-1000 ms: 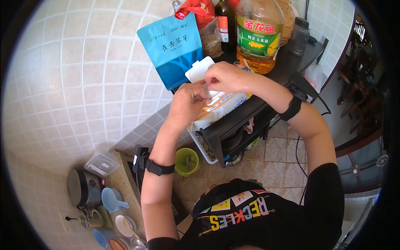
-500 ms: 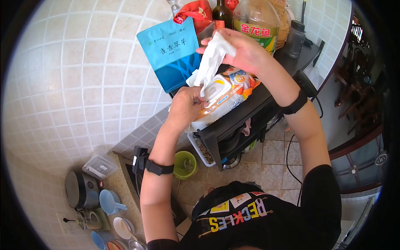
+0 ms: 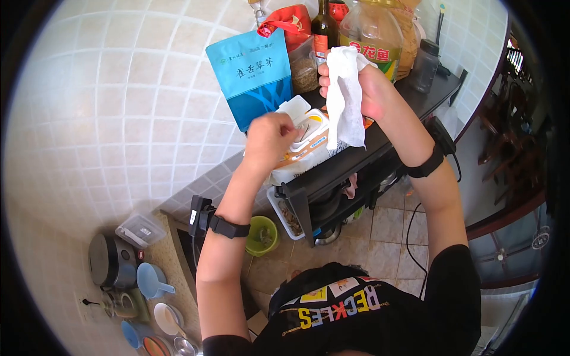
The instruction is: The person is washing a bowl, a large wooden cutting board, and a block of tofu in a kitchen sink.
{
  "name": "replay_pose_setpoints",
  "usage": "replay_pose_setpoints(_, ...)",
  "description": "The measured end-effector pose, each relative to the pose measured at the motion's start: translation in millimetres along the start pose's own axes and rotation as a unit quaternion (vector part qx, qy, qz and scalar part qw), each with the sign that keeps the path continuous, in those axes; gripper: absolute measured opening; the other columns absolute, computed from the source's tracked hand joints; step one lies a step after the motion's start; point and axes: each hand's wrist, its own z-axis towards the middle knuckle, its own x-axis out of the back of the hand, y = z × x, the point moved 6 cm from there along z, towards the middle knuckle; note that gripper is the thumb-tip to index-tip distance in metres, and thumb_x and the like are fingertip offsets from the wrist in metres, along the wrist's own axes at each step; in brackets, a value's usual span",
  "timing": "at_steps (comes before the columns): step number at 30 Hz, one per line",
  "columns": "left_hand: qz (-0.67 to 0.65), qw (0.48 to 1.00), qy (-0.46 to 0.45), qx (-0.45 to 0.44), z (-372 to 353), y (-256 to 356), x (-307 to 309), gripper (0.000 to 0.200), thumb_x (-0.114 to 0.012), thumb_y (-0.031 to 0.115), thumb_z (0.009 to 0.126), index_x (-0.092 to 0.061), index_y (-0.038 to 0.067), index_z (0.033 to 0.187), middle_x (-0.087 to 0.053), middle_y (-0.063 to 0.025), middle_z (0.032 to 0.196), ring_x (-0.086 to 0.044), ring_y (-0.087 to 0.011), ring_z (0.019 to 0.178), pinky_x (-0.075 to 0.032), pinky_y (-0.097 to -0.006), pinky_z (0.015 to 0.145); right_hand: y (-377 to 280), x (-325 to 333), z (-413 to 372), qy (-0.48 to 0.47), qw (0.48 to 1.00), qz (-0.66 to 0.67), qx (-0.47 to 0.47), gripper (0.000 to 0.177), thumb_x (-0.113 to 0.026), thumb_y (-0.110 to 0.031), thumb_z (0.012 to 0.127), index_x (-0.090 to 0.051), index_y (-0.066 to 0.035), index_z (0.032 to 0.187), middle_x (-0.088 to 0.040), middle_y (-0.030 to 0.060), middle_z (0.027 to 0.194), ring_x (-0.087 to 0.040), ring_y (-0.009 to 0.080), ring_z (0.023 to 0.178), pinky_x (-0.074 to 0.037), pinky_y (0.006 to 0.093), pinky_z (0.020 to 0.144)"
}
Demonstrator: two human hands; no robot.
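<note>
Holding that white wipe (image 3: 344, 95) up in your right hand (image 3: 371, 89) probably lets it hang loose, not bunch on the wipes pack (image 3: 297, 170) atop the black shelf (image 3: 332, 181). Your left hand (image 3: 268, 139) is curled by the raised lid (image 3: 295, 107), maybe steadying; can't tell if it's pinching anything. Teal pouch (image 3: 252, 74) blocks the wall (image 3: 166, 107) side, oil jug (image 3: 373, 28) crowds behind.

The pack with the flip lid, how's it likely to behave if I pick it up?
The pack probably feels squashy, since its wrapper looks like thin film. Its raised white lid may flap or snag. It seems unlikely to roll, lying broad and flat on the black rack.
</note>
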Motion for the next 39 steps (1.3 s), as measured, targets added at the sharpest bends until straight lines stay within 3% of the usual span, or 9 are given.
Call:
replay_pose_setpoints(5,0.056,0.991,-0.08,-0.092,-9.6,15.6,-10.8,0.013,-0.064,0.011,0.077,-0.069,0.006,0.088,-0.057,-0.0112,0.084,-0.056,-0.0245,0.078,-0.043,-0.033,0.068,1.7,1.9,-4.8,0.012,0.986,-0.167,-0.02,0.044,-0.042,-0.046,0.092,-0.056,-0.005,0.097,-0.056,0.0037,0.085,-0.056,0.013,0.075,-0.049,0.0273,0.07)
replay_pose_setpoints(8,-0.002,0.988,-0.034,-0.15,-12.0,11.9,-12.1,0.016,-0.063,0.011,0.078,-0.068,0.006,0.092,-0.056,-0.0123,0.088,-0.054,-0.0267,0.08,-0.043,-0.0347,0.069,11.0,10.0,6.5,0.064,0.908,-0.413,0.005,0.045,-0.052,-0.043,0.09,-0.059,-0.004,0.11,-0.06,0.004,0.093,-0.057,0.0086,0.081,-0.048,0.0234,0.066)
replay_pose_setpoints(21,0.063,0.982,-0.062,-0.168,-32.2,21.4,-12.8,0.015,-0.058,0.015,0.08,-0.066,0.003,0.084,-0.06,-0.0123,0.098,-0.054,-0.0303,0.093,-0.043,-0.0391,0.08,47.0,28.0,60.4,0.054,0.622,-0.78,-0.047,0.061,-0.058,-0.045,0.084,-0.052,0.004,0.119,-0.064,0.0144,0.092,-0.059,0.0157,0.079,-0.046,0.0296,0.068)
replay_pose_setpoints(25,0.005,0.989,-0.022,-0.149,-31.8,24.8,-8.5,0.011,-0.06,0.01,0.077,-0.065,0.004,0.086,-0.059,-0.0116,0.093,-0.053,-0.0304,0.089,-0.044,-0.0378,0.078,57.3,42.9,64.2,0.025,0.751,-0.647,-0.131,0.052,-0.059,-0.045,0.084,-0.059,0.002,0.107,-0.06,0.0054,0.078,-0.051,0.0117,0.067,-0.042,0.027,0.06)
replay_pose_setpoints(27,-0.02,0.993,0.01,-0.115,-32.5,20.7,-3.2,0.012,-0.062,0.008,0.075,-0.065,0.005,0.087,-0.059,-0.0114,0.092,-0.053,-0.0301,0.088,-0.044,-0.0375,0.077,41.8,38.0,53.1,0.088,0.853,-0.514,-0.03,0.042,-0.059,-0.04,0.086,-0.063,0.0,0.096,-0.05,-0.0025,0.066,-0.042,0.0081,0.059,-0.037,0.0245,0.054)
replay_pose_setpoints(30,0.094,0.979,0.141,-0.115,-37.2,14.3,14.5,0.015,-0.062,0.004,0.073,-0.064,0.006,0.088,-0.059,-0.0115,0.09,-0.054,-0.0287,0.087,-0.045,-0.036,0.075,33.7,22.2,31.5,-0.001,0.839,-0.542,-0.049,0.035,-0.057,-0.036,0.089,-0.065,-0.002,0.093,-0.049,-0.0051,0.064,-0.04,0.0067,0.056,-0.035,0.0233,0.052)
replay_pose_setpoints(32,-0.027,0.971,0.234,0.039,-37.6,-1.7,32.5,0.015,-0.062,0.004,0.073,-0.065,0.007,0.088,-0.059,-0.0122,0.091,-0.055,-0.0283,0.089,-0.045,-0.0356,0.074,31.8,17.0,18.6,-0.04,0.804,-0.59,-0.059,0.031,-0.055,-0.033,0.09,-0.066,-0.004,0.092,-0.048,-0.0047,0.06,-0.04,0.0058,0.054,-0.035,0.0239,0.05)
replay_pose_setpoints(34,-0.039,0.972,0.231,0.0,-40.1,2.5,29.4,0.019,-0.061,0.003,0.075,-0.067,0.008,0.092,-0.06,-0.0135,0.096,-0.056,-0.0293,0.094,-0.046,-0.034,0.076,42.4,11.3,0.7,-0.122,0.703,-0.698,-0.06,0.031,-0.054,-0.033,0.091,-0.066,-0.006,0.092,-0.05,-0.0002,0.057,-0.043,0.0079,0.052,-0.038,0.0273,0.049)
replay_pose_setpoints(39,0.044,0.993,-0.016,-0.104,-37.9,6.5,-8.1,0.03,-0.057,0.004,0.078,-0.065,0.011,0.106,-0.058,-0.0112,0.117,-0.049,-0.0257,0.115,-0.035,-0.0421,0.095,65.4,8.7,-34.7,-0.191,0.577,-0.794,0.017,0.024,-0.054,-0.022,0.086,-0.064,-0.009,0.104,-0.064,0.0125,0.073,-0.063,0.0259,0.07,-0.046,0.0395,0.058)
